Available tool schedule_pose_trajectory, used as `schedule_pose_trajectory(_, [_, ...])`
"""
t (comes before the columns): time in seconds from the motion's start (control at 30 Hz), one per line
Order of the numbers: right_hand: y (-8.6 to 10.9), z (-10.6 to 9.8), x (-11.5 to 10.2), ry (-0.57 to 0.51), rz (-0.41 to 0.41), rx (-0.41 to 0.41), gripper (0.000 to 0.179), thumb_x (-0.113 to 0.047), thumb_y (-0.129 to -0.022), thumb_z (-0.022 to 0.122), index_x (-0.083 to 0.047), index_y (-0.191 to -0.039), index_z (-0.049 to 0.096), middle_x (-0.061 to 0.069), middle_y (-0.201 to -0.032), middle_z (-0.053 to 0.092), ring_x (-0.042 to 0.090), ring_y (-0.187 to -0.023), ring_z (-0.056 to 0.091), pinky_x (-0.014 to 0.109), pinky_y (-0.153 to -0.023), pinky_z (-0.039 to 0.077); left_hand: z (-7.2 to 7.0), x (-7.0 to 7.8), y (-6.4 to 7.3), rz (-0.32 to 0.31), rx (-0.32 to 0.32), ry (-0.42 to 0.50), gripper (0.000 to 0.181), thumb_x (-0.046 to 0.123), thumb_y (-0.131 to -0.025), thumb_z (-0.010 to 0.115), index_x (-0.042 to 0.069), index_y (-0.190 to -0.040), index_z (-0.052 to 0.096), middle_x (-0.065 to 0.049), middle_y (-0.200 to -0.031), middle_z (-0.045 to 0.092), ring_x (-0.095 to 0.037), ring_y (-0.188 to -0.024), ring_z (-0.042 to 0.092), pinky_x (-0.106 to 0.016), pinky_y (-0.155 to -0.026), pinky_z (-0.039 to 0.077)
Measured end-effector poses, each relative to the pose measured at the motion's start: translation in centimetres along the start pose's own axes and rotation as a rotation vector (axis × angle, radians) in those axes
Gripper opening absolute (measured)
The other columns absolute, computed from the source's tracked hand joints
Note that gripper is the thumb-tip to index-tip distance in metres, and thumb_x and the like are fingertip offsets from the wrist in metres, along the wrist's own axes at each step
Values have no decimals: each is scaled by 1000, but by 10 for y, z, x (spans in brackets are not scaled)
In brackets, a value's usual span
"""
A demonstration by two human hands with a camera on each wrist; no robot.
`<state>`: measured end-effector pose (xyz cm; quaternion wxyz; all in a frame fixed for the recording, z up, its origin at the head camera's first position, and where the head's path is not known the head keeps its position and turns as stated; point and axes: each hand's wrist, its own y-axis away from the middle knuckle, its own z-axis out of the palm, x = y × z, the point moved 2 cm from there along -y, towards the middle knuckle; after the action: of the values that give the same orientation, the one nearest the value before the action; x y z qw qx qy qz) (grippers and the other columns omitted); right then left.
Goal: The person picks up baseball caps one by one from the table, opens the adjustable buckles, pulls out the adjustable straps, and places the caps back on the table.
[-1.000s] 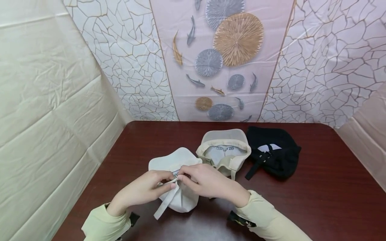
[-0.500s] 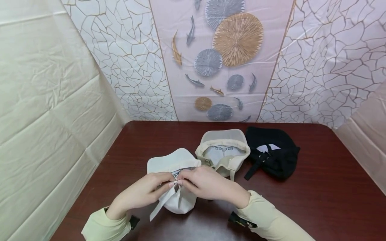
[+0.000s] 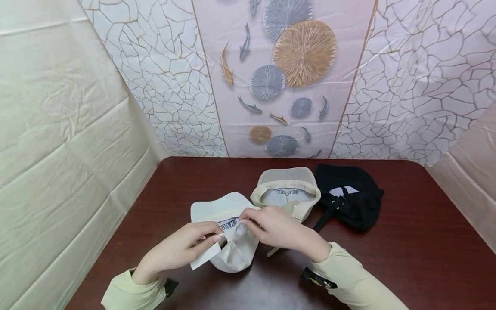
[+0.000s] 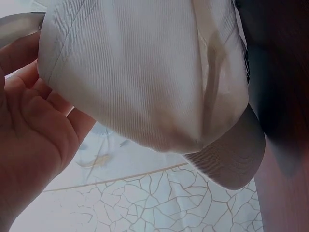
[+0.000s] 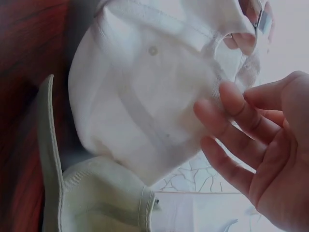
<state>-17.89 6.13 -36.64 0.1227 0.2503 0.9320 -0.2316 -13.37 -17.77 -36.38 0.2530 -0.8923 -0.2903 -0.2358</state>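
A white cap with dark lettering inside lies tilted, its brim pointing away from me. At its back opening, my left hand pinches the edge by the strap between thumb and fingers. My right hand pinches the opposite side of that opening. A short pale strap sticks out below the left fingers. In the right wrist view, a metal buckle shows by the left fingers. A narrow strap end hangs below my right hand.
A beige cap with its opening up stands just beyond my right hand, partly covered by it. Right of that lies a black cap with its strap hanging forward. All rest on a dark red-brown table, with patterned cloth behind.
My right hand has moved right, away from the left, widening the gap between them. The long strap hanging at lower left now looks shorter, and a narrow strap end has appeared under my right hand.
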Motion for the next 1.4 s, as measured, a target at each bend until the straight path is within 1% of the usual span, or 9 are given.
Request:
schedule_pose_trajectory(0.13, [0, 7, -9, -85, -49, -49, 14, -21, -104, 56, -17, -111, 67, -18, -64, 46, -6, -52, 39, 15, -53, 35, 3, -3, 0, -21, 1, 12, 11, 17, -105, 55, 25, -102, 63, 13, -90, 59, -3, -81, 57, -21, -68, 48])
schedule_pose_trajectory(0.27, [0, 16, -19, -130, -103, -104, 13, -23, -106, 52, -18, -103, 63, -18, -65, 46, -8, -54, 39, 12, -53, 34, 7, -4, 0, -21, -14, -2, 11, 18, -105, 56, 25, -103, 64, 14, -91, 60, -2, -82, 57, -21, -70, 49])
schedule_pose_trajectory(0.4, [0, 20, -23, -113, -108, -110, 13, -23, -106, 53, -19, -96, 59, -18, -63, 42, -7, -53, 37, 12, -52, 32, 9, -4, 1, -34, -32, -16, 10, 20, -105, 56, 26, -101, 63, 15, -89, 59, -2, -80, 55, -20, -68, 48])
schedule_pose_trajectory(0.53, [1, 20, -24, -99, -114, -100, 13, -23, -106, 53, -20, -94, 60, -18, -62, 41, -7, -52, 35, 13, -52, 31, 9, -3, 2, -50, -46, -28, 11, 22, -106, 55, 27, -99, 62, 16, -86, 55, -1, -78, 53, -18, -65, 46])
schedule_pose_trajectory(0.77, [4, 15, -17, -37, -88, -72, 13, -24, -105, 55, -20, -94, 62, -19, -63, 43, -8, -52, 37, 14, -53, 33, 5, 2, 6, 2, -45, -73, 14, 19, -106, 54, 26, -94, 57, 14, -80, 49, 1, -74, 48, -16, -64, 42])
schedule_pose_trajectory(1.0, [5, 9, -12, -61, -51, -75, 13, -24, -105, 55, -21, -95, 62, -20, -64, 46, -8, -52, 39, 14, -52, 34, 3, 2, 8, 12, -41, -65, 14, 18, -106, 53, 27, -96, 57, 14, -83, 52, 2, -74, 49, -16, -64, 43])
schedule_pose_trajectory(1.2, [4, 14, -19, -89, -124, -95, 13, -28, -106, 54, -19, -104, 63, -18, -64, 45, -8, -55, 40, 12, -54, 34, 5, 2, 6, -7, -40, -57, 12, 20, -106, 53, 27, -98, 60, 15, -83, 52, 0, -76, 51, -17, -66, 44])
schedule_pose_trajectory(1.3, [3, 17, -26, -59, -159, -105, 14, -28, -106, 54, -17, -99, 60, -16, -61, 38, -5, -53, 38, 13, -51, 31, 7, 1, 5, -27, -44, -68, 11, 21, -106, 54, 28, -100, 61, 16, -85, 54, 0, -77, 51, -17, -66, 44])
schedule_pose_trajectory(1.4, [3, 19, -30, -31, -163, -117, 17, -28, -106, 54, -16, -94, 55, -15, -61, 34, -2, -52, 36, 14, -50, 29, 9, 0, 5, -43, -55, -62, 10, 23, -106, 55, 28, -100, 62, 17, -85, 54, 0, -75, 50, -17, -65, 44])
